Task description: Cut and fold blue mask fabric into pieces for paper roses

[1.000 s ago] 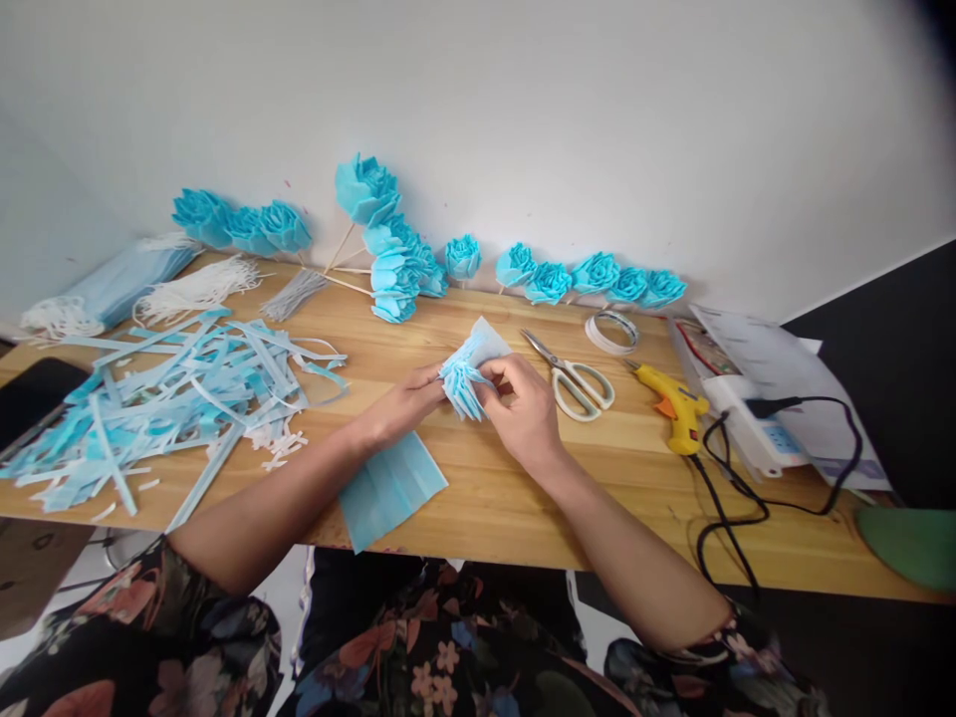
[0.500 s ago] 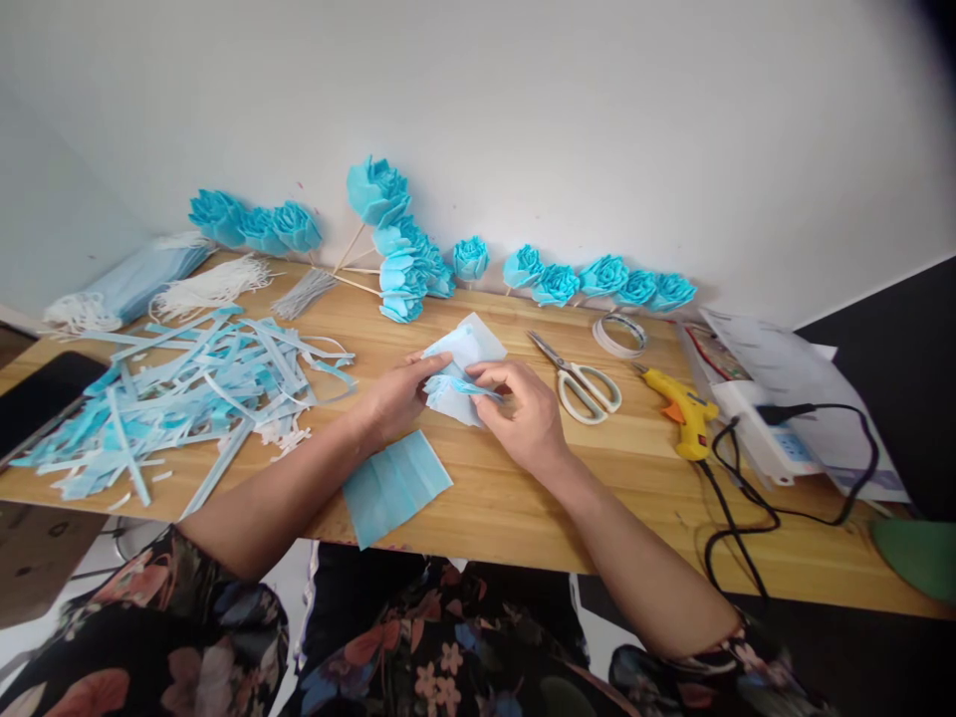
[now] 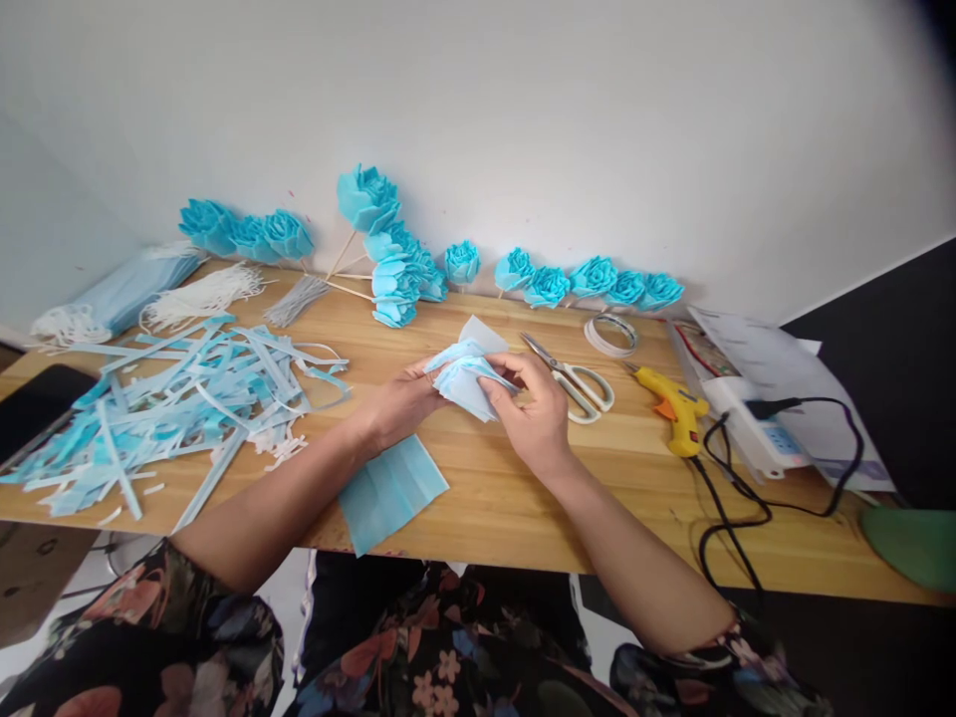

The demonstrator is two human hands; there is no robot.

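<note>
Between my hands, above the middle of the table, is a loose stack of white and light blue mask fabric sheets. My left hand grips its left side, with the fingertips partly hidden behind the sheets. On the right side, my right hand pinches the stack between thumb and fingers. A flat, pleated blue fabric piece lies on the table just below my left wrist. White-handled scissors rest beyond my right hand, blades pointing away to the left.
Cut blue and white strips are heaped at left, by a black phone. Blue fabric flowers line the wall. At right are a tape roll, a yellow glue gun, its cord and a power strip.
The sheets have been turned and spread between my hands, showing more of their layered edges. My right thumb now lies over the stack. The camera view has shifted slightly.
</note>
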